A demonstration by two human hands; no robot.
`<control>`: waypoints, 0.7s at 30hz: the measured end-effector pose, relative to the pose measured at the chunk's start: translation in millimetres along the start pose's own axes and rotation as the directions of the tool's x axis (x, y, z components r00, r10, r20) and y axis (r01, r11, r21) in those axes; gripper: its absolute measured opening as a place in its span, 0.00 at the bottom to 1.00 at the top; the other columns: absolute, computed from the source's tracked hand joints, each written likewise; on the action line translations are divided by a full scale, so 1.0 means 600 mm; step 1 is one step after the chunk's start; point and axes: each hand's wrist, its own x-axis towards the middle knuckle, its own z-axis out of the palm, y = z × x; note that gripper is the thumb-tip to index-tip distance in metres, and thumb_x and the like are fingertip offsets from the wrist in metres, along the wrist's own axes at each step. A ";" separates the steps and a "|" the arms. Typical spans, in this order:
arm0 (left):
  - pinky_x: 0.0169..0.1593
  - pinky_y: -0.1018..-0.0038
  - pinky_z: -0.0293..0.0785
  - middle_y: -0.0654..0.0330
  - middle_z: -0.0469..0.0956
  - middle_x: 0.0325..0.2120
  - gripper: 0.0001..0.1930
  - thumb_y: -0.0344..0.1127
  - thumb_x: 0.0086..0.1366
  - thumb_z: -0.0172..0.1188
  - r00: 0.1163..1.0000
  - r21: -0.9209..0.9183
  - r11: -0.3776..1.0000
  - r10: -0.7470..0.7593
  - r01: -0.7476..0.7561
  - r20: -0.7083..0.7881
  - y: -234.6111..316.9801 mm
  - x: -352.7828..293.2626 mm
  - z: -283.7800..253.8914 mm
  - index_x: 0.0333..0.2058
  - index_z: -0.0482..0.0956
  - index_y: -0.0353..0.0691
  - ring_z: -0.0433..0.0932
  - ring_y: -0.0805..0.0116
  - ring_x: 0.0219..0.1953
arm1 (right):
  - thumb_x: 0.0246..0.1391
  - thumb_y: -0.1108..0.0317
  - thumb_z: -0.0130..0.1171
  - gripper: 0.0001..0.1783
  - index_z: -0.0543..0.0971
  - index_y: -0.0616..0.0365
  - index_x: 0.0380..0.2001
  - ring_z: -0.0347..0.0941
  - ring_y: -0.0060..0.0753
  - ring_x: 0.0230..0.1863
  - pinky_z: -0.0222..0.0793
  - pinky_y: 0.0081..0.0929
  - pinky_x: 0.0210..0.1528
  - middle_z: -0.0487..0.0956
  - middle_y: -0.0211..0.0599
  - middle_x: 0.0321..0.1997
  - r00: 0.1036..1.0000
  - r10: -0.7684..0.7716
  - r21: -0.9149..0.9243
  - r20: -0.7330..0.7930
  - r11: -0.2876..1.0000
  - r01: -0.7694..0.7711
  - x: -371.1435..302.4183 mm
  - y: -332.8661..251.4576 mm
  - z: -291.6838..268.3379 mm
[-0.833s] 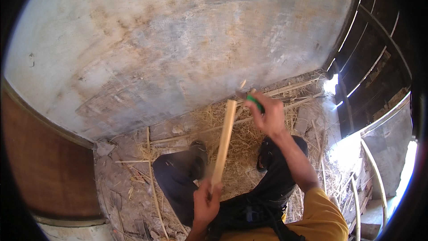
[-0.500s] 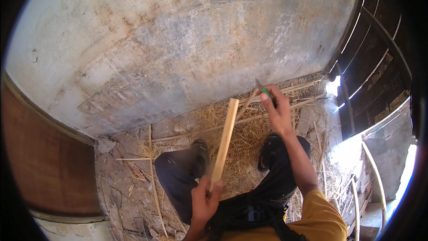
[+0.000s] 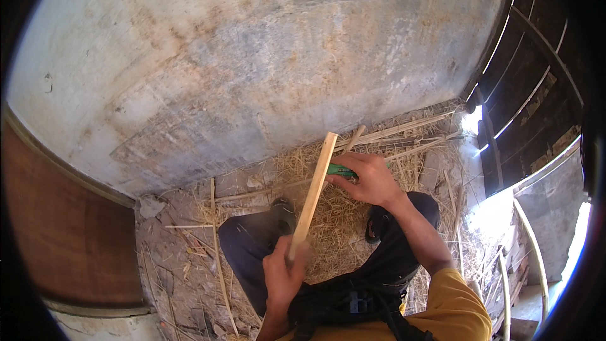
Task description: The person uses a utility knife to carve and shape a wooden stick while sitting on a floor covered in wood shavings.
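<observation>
My left hand (image 3: 283, 273) is closed round the lower end of a pale wooden strip (image 3: 315, 196), which slants up and slightly to the right in front of me. In my right hand (image 3: 372, 180) is a green-handled knife (image 3: 341, 171), its handle gripped between thumb and fingers. The knife lies against or just behind the upper part of the strip; its blade is hidden there, so I cannot tell whether it touches the wood.
Straw-like shavings (image 3: 338, 233) cover the floor between my feet. Long split sticks (image 3: 404, 129) lie by the stained wall (image 3: 271, 69). A brown wooden panel (image 3: 69, 227) stands at the left; dark slatted boards (image 3: 530, 82) and curved poles (image 3: 535, 246) are at the right.
My right hand has brought the knife left and down, from beside the strip to its upper part. My left hand has shifted slightly left, and the strip has turned a little.
</observation>
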 end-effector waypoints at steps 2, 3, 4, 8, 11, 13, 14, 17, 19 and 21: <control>0.24 0.80 0.65 0.66 0.78 0.20 0.07 0.32 0.75 0.64 0.999 0.035 0.999 0.017 -0.016 -0.039 -0.004 0.004 0.000 0.45 0.82 0.34 0.74 0.84 0.22 | 0.57 0.61 0.75 0.18 0.87 0.56 0.48 0.87 0.51 0.40 0.83 0.40 0.42 0.88 0.46 0.44 0.999 -0.018 0.014 -0.049 1.000 0.019 -0.002 0.004 0.002; 0.24 0.80 0.65 0.67 0.78 0.19 0.07 0.33 0.76 0.64 0.999 0.018 1.000 0.009 -0.008 -0.053 -0.013 0.006 0.001 0.45 0.82 0.34 0.73 0.84 0.22 | 0.57 0.61 0.75 0.18 0.87 0.56 0.48 0.87 0.51 0.40 0.83 0.40 0.42 0.88 0.46 0.44 0.997 -0.026 0.020 -0.073 0.999 0.028 -0.003 0.005 0.001; 0.24 0.80 0.65 0.67 0.78 0.19 0.08 0.33 0.76 0.64 0.998 0.002 1.000 0.000 0.000 -0.069 -0.027 0.007 0.000 0.45 0.82 0.34 0.73 0.84 0.21 | 0.57 0.61 0.75 0.18 0.87 0.57 0.48 0.87 0.51 0.40 0.82 0.40 0.42 0.88 0.46 0.44 0.997 -0.011 0.008 -0.082 1.000 0.011 -0.004 0.006 0.000; 0.24 0.81 0.64 0.68 0.76 0.19 0.08 0.34 0.76 0.63 0.995 0.030 0.999 -0.033 0.036 -0.090 -0.032 0.013 -0.011 0.45 0.81 0.34 0.72 0.85 0.21 | 0.58 0.60 0.75 0.18 0.86 0.58 0.48 0.87 0.52 0.41 0.82 0.40 0.43 0.88 0.47 0.44 0.988 0.060 -0.007 -0.142 0.998 -0.061 -0.002 0.015 -0.006; 0.24 0.81 0.63 0.69 0.75 0.18 0.08 0.34 0.76 0.63 0.994 0.032 0.998 -0.052 0.055 -0.098 -0.029 0.013 -0.014 0.44 0.81 0.34 0.71 0.85 0.21 | 0.58 0.60 0.75 0.18 0.86 0.59 0.48 0.87 0.52 0.41 0.82 0.40 0.43 0.88 0.48 0.44 0.983 0.094 0.027 -0.160 0.996 -0.091 0.001 0.016 -0.005; 0.24 0.81 0.62 0.70 0.75 0.18 0.08 0.34 0.76 0.63 0.995 0.034 0.998 -0.043 0.047 -0.090 -0.030 0.011 -0.014 0.44 0.81 0.35 0.70 0.86 0.21 | 0.59 0.60 0.75 0.19 0.85 0.59 0.48 0.87 0.52 0.41 0.81 0.40 0.43 0.88 0.47 0.43 0.985 0.089 0.044 -0.150 0.996 -0.083 0.002 0.011 -0.009; 0.24 0.81 0.62 0.70 0.75 0.18 0.08 0.34 0.76 0.63 0.996 0.035 0.998 -0.039 0.043 -0.085 -0.031 0.011 -0.014 0.44 0.81 0.35 0.70 0.86 0.21 | 0.59 0.60 0.75 0.19 0.85 0.59 0.48 0.87 0.52 0.40 0.81 0.40 0.42 0.88 0.47 0.42 0.987 0.076 0.049 -0.142 0.996 -0.070 0.003 0.006 -0.013; 0.24 0.81 0.62 0.70 0.75 0.18 0.07 0.34 0.76 0.63 0.997 0.018 0.999 -0.039 0.041 -0.072 -0.026 0.011 -0.012 0.44 0.81 0.35 0.70 0.86 0.21 | 0.59 0.61 0.75 0.19 0.84 0.59 0.48 0.86 0.52 0.39 0.81 0.40 0.40 0.87 0.46 0.41 0.992 0.016 0.096 -0.124 0.995 -0.004 0.003 -0.001 -0.013; 0.24 0.81 0.62 0.70 0.75 0.18 0.07 0.33 0.76 0.63 0.997 0.011 0.999 -0.029 0.030 -0.065 -0.019 0.011 -0.010 0.44 0.81 0.35 0.70 0.86 0.21 | 0.59 0.61 0.75 0.19 0.84 0.58 0.48 0.86 0.51 0.38 0.81 0.39 0.39 0.87 0.45 0.40 0.992 -0.032 0.118 -0.122 0.992 0.047 -0.001 -0.002 -0.007; 0.24 0.81 0.62 0.69 0.76 0.18 0.07 0.33 0.76 0.63 0.998 0.004 1.000 -0.021 0.021 -0.065 -0.016 0.011 -0.008 0.44 0.81 0.35 0.70 0.86 0.21 | 0.59 0.61 0.75 0.18 0.84 0.57 0.47 0.86 0.49 0.36 0.80 0.38 0.37 0.86 0.44 0.39 0.989 -0.081 0.119 -0.127 0.988 0.096 -0.006 0.002 0.002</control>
